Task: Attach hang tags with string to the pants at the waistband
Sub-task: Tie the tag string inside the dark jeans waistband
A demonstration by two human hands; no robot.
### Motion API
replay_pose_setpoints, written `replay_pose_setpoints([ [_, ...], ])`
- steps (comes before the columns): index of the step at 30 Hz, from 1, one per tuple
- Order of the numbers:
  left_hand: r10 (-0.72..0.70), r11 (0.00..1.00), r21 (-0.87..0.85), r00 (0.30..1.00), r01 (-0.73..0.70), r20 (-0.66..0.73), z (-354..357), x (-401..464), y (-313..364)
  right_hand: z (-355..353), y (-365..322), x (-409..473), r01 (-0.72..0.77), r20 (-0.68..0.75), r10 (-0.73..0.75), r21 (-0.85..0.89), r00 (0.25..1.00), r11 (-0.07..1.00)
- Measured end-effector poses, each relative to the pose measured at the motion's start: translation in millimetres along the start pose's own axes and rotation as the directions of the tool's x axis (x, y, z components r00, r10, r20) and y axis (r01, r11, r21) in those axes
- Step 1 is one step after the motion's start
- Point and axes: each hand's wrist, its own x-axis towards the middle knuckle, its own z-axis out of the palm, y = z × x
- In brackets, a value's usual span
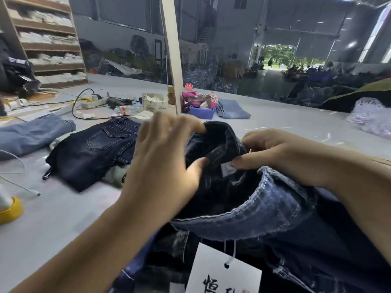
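Dark blue jeans (264,210) lie bunched at the table's near edge with the waistband turned up and open. My left hand (167,157) grips the far side of the waistband, thumb inside. My right hand (273,153) pinches the waistband beside a small white inner label (227,169). A white hang tag (222,271) with black characters hangs on a white string (231,253) from the near waistband edge.
A folded dark jeans stack (93,151) lies to the left, light jeans (31,134) beyond it. A wooden post (173,60) stands behind my hands. A power strip (95,101), a white box (154,104), a blue bin (202,112) and a yellow tape roll (10,210) sit around.
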Motion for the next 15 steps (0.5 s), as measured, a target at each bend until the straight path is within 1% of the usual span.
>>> replay_pose_setpoints([
  [1, 0.134, 0.988, 0.074, 0.990, -0.137, 0.033, -1, -1, 7, 1, 1, 0, 0.013, -0.002, -0.013, 0.013, 1.000, 1.000],
  [2, 0.208, 0.970, 0.105, 0.972, -0.219, 0.105, 0, -2, 13, 1, 2, 0, 0.024, -0.001, -0.024, 0.027, 1.000, 0.999],
  [3, 0.217, 0.965, 0.112, 0.960, -0.239, 0.177, 0, -2, 18, 2, 2, 0, 0.026, 0.001, -0.026, 0.052, 1.000, 0.998],
  [5, 0.159, 0.980, 0.077, 0.957, -0.183, 0.244, 1, -1, 22, 3, 3, 0, 0.012, 0.017, -0.013, 0.102, 1.000, 0.995],
  [8, 0.104, 0.994, -0.048, 0.973, -0.096, 0.209, 3, -5, 23, 2, 1, -2, -0.026, 0.065, 0.021, 0.082, 0.998, 0.996],
  [11, 0.063, 0.986, -0.161, 0.979, -0.031, 0.192, 5, -7, 21, 0, 2, -3, -0.015, 0.072, 0.008, 0.101, 0.997, 0.995],
  [15, 0.030, 0.971, -0.239, 0.979, 0.020, 0.203, 8, -8, 22, 4, 2, -2, -0.054, 0.064, 0.048, 0.109, 0.997, 0.993],
])
